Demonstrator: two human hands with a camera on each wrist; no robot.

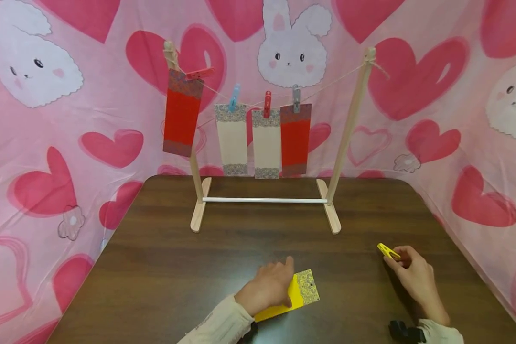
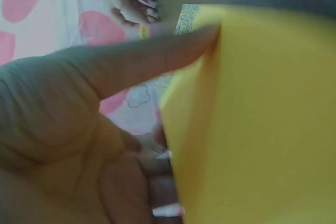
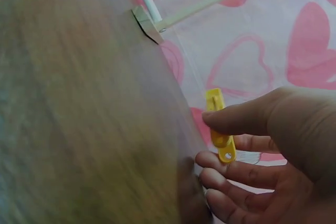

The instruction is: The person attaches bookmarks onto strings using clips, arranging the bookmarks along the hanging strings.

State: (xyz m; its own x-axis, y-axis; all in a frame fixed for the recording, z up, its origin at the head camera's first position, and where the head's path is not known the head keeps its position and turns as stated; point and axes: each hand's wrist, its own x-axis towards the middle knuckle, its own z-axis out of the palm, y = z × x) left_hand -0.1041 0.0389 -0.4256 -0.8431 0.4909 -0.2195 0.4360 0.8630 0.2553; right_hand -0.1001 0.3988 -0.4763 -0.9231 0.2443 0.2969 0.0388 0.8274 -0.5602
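My left hand point(image 1: 267, 287) holds a yellow card point(image 1: 298, 292) low over the table's front middle. In the left wrist view the thumb lies across the card's near face, with the other fingers partly hidden behind it. A grey lace-like pattern with a small dark dot decorates the card's right end. Off to the right, my right hand point(image 1: 416, 279) pinches a yellow clothespin point(image 1: 388, 251) between thumb and fingers. The right wrist view shows that clothespin point(image 3: 215, 124) with its holed end towards the fingers.
Behind the hands stands a wooden rack point(image 1: 350, 129) with a string point(image 1: 337, 79) tied between its posts. Red cards point(image 1: 182, 114) and white cards point(image 1: 233, 141) hang there from red, blue and grey clothespins. A white bar point(image 1: 264, 200) joins the feet on the brown table point(image 1: 155, 267).
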